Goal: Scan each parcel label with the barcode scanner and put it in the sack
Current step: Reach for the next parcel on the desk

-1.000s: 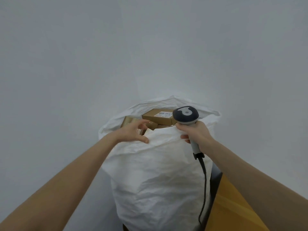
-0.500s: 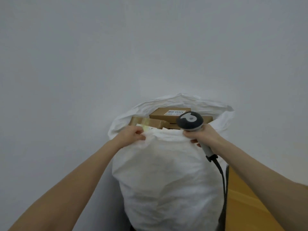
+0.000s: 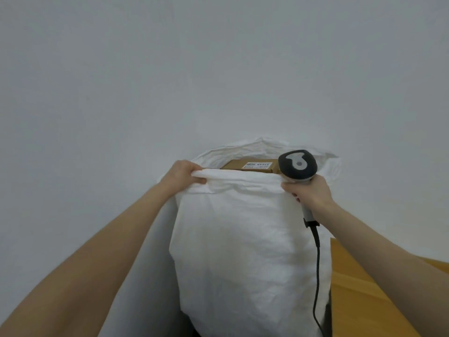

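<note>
Parcel high in sack mouth

Soft, even, diffuse light, faint shadows, no glare; wide-angle bending at edges, slightly soft focus.

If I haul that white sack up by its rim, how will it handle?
Probably floppy: the sack bunches and folds at its rim where the left hand grips it. Likely heavy, since a cardboard parcel sits at the mouth, so it looks full. It may sag unevenly, as the right hand grips the scanner.

Plain pale wall behind; wooden tabletop at lower right.
</note>
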Tool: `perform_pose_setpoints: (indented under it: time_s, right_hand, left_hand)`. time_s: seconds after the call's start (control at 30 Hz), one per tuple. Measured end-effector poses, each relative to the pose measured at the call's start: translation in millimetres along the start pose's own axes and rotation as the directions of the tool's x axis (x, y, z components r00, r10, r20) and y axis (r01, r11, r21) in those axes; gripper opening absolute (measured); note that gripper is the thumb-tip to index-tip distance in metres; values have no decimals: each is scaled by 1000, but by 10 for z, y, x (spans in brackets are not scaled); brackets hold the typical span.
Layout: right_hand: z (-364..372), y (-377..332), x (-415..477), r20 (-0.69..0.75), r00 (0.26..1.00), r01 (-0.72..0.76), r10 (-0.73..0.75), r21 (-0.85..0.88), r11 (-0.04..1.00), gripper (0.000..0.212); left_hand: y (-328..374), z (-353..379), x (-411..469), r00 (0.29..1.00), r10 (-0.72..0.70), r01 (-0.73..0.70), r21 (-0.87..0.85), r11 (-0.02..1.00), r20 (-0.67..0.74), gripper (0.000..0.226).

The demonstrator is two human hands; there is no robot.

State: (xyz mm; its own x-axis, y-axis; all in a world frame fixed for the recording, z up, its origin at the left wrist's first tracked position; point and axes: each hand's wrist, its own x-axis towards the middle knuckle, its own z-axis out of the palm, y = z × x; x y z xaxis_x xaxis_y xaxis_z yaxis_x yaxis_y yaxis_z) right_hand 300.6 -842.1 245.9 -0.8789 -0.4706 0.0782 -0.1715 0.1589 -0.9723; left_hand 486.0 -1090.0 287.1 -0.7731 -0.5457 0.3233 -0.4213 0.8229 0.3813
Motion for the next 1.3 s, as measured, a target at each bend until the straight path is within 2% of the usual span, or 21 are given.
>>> perform_pose_setpoints:
  time_s: [0.1,0.17,0.33,0.37,0.43,0.47,0.53,0.67,0.77,0.87,0.9,0.97,1.03,1.07,1.2,1.3]
  right_hand:
    - [1,-73,-7,0,1000,6,-6,27,1000,19]
    - [-1,-77,-45,43,999,4,-5,27,1000,15]
    - [-59,-136,-20,21,1000,-14,11,121,993,12]
    - [-66,-105,-26,35,999,-30,26,120,992,12]
    - [-77,-7,-51,53,996,-78,72,127,989,18]
    - [-87,42,-66,55,994,-105,98,153,983,23]
    - [-135,114,-79,34,990,-138,134,195,971,29]
    - [-372,135,-57,-85,989,-106,123,182,978,25]
    - [-654,153,-13,-180,978,-70,107,202,977,25]
    - [-896,197,30,-232,964,-71,127,237,969,29]
    - [-961,219,52,-240,961,-75,135,244,967,29]
    - [-1072,246,79,-228,961,-87,155,282,955,29]
    - [-1164,273,108,-210,961,-106,182,327,939,28]
    - [-1196,293,123,-203,958,-122,201,343,931,26]
    - [-1264,372,128,-124,956,-198,265,394,898,23]
    - [-1298,408,103,-90,949,-234,301,437,868,24]
  left_hand:
    - [33,-55,-28,1000,-10,10,-11,1000,-20,12]
    - [36,-94,-7,1000,-17,17,24,1000,14,14]
    - [9,-148,2,993,-86,82,55,995,77,11]
    - [12,-111,-20,987,-103,90,102,991,126,19]
    - [97,-3,-49,966,-102,62,171,983,237,54]
    - [197,48,-43,959,-65,21,156,987,277,70]
    - [529,183,-27,952,45,-78,95,992,304,85]
    - [1347,615,14,929,204,-264,166,950,309,80]
    - [1802,960,136,928,124,-226,267,937,350,76]
    - [2082,1243,208,916,87,-235,347,908,392,54]
    - [2145,1288,235,921,99,-235,337,912,376,48]
    - [2231,1288,357,966,120,-179,260,949,230,30]
    - [2320,1190,513,991,130,-136,221,966,45,22]
    - [2370,1159,568,989,145,-144,246,958,16,22]
    - [2451,1317,537,984,171,-179,308,934,56,33]
    - [2530,1466,449,953,302,-282,319,905,-16,52]
